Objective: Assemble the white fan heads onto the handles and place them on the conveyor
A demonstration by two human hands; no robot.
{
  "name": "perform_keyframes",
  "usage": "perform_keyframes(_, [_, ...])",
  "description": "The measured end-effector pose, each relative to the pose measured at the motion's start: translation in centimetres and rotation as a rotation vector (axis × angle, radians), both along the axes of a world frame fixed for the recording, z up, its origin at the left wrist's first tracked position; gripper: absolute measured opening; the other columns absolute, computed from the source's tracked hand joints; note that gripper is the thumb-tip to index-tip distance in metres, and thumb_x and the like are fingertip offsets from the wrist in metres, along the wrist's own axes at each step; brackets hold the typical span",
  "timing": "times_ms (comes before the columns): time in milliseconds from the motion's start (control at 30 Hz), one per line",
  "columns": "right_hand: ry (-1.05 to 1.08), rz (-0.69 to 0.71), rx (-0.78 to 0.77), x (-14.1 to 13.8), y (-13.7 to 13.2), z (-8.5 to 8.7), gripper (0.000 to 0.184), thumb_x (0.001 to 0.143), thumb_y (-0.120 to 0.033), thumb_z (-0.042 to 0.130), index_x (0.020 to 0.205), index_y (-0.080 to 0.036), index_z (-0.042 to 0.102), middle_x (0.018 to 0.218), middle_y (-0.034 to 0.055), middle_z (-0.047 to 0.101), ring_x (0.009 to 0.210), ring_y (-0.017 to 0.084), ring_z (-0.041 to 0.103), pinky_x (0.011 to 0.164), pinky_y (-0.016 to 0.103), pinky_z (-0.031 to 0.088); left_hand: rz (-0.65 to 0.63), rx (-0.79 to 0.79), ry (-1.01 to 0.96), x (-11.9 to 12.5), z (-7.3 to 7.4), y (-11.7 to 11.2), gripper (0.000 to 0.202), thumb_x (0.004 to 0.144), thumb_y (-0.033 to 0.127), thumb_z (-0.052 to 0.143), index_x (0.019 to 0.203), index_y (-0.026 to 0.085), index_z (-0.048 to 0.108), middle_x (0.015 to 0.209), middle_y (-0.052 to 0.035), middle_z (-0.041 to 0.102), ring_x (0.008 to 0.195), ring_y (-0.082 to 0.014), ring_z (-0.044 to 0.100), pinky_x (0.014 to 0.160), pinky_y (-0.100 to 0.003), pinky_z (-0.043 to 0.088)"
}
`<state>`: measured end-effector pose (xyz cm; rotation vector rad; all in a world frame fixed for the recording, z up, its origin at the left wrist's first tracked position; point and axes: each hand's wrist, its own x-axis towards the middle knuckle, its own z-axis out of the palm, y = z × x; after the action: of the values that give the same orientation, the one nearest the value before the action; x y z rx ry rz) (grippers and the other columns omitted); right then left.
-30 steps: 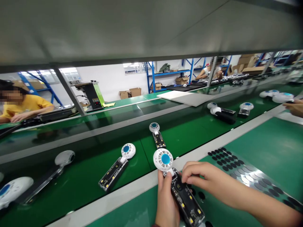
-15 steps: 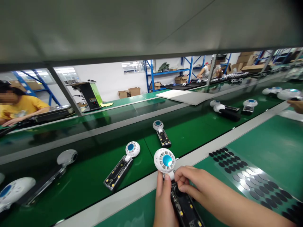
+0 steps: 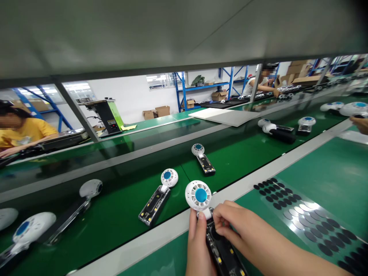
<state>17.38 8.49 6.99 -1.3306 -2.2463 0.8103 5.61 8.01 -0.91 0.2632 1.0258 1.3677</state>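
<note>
My left hand point(image 3: 198, 245) is closed around a handheld device point(image 3: 224, 249) with a round white head, a blue disc at the head's centre and a black body carrying yellow-and-white components. Its thumb presses at the white neck. My right hand point(image 3: 232, 222) has thumb and fingers pinched together against the body just below the neck, beside a dark round spot; whatever lies between those fingertips is hidden. To the right, a clear sheet point(image 3: 307, 218) of black round stickers lies on the green work surface.
Similar devices lie on the green conveyor belt point(image 3: 115, 237), including one device point(image 3: 155, 203) just beyond my hands. A pale rail point(image 3: 169, 234) edges the belt. White boards point(image 3: 224, 115) lie farther back. A co-worker's hand point(image 3: 359, 123) shows at the right edge; a grey panel point(image 3: 172, 34) hangs overhead.
The devices on the belt have shifted to the right. The held device has turned slightly, while both my hands keep almost the same place. A person at the back now stretches an arm rightward.
</note>
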Motion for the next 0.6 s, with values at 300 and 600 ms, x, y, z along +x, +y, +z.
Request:
perform_keyframes(300, [-0.296, 0.022, 0.383, -0.4, -0.8, -0.6, 0.015, 0.077, -0.006, 0.048, 0.072, -0.020, 0.053, 0.068, 0.0018, 0.055, 0.068, 0.019, 0.051, 0.057, 0.029, 0.037, 0.026, -0.039, -0.034, 0.2, 0.8, -0.2, 0.057, 0.075, 0.033, 0.060, 0.128, 0.023, 0.044, 0.110, -0.0069, 0.066, 0.109, -0.0247, 0.055, 0.095, -0.035, 0.040])
perform_keyframes(600, [-0.011, -0.184, -0.008, 0.5, 0.2, -2.4, 0.037, 0.075, -0.029, 0.057, 0.110, -0.021, 0.051, 0.126, 0.0114, 0.045, 0.118, 0.029, 0.037, 0.096, 0.047, 0.033, -0.002, 0.050, -0.108, 0.6, 1.5, -0.3, 0.077, 0.065, 0.043, 0.069, 0.131, 0.022, 0.036, 0.107, -0.0091, 0.066, 0.106, -0.0274, 0.057, 0.089, -0.033, 0.043])
